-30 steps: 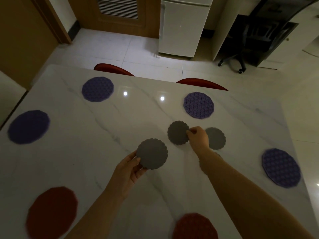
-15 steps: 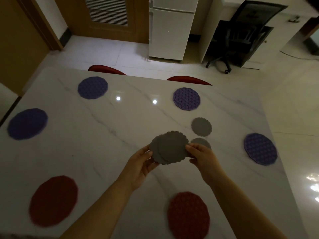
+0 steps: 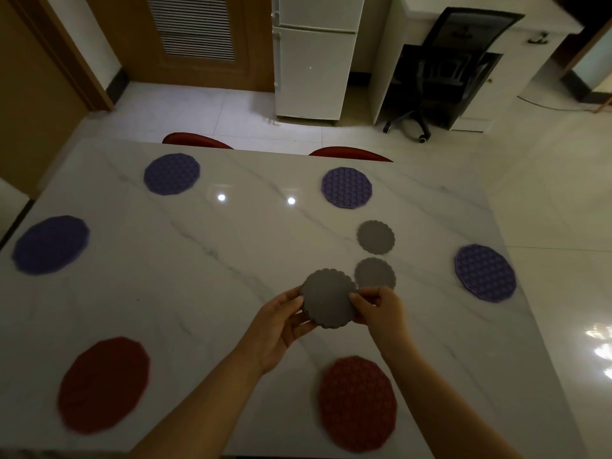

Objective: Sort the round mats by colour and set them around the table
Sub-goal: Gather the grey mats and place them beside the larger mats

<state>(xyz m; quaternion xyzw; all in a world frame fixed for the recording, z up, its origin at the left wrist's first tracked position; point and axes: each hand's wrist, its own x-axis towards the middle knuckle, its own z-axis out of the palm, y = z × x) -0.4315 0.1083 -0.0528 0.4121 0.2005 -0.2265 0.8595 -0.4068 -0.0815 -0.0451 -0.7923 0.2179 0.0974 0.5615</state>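
Your left hand and right hand each pinch an edge of the grey mats, holding them stacked above the tabletop. Two more grey mats lie just beyond; purple mats ring the far edges, red mats lie near.

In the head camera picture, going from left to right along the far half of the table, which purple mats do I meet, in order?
Left-edge purple mat → far-left purple mat → far-right purple mat → right-edge purple mat.
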